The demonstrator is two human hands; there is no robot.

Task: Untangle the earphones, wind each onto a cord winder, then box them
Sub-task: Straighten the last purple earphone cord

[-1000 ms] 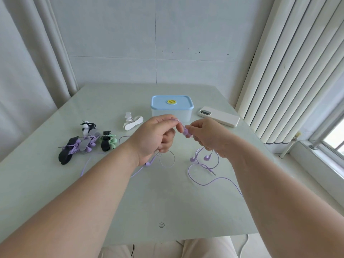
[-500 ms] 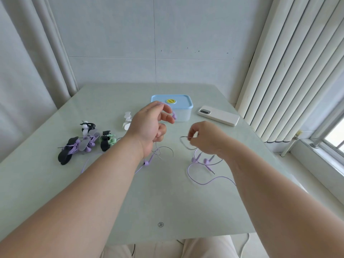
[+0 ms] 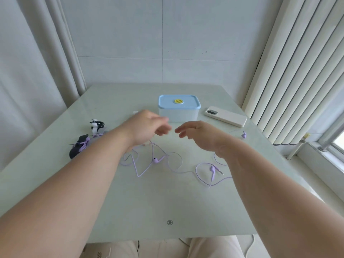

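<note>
Earphones (image 3: 176, 171), purple, loose: the cord sprawls in loops on the table (image 3: 167, 202), on the near side of both hands and between the two forearms.

- One earbud (image 3: 156, 160): lies just nearer than the left hand.
- Second earbud (image 3: 212, 169), with the jack plug (image 3: 220, 172) beside it: nearer than the right hand.
- Third earbud (image 3: 243, 135): to the right of the right hand.
- Left hand (image 3: 147, 126): raised and blurred, fingers loosely bent. A strand of cord rises toward its underside; whether it grips the strand cannot be told.
- Right hand (image 3: 201, 135): raised just beside the left, not touching it. Fingers are relaxed and spread, holding nothing.
- Box (image 3: 178, 111): blue lid on, just beyond the gap between the hands.
- Phone (image 3: 226, 117): white, beyond the right hand and to its right.
- Cord winders (image 3: 80, 148): dark, wound with purple cord, left of the left forearm.
</note>
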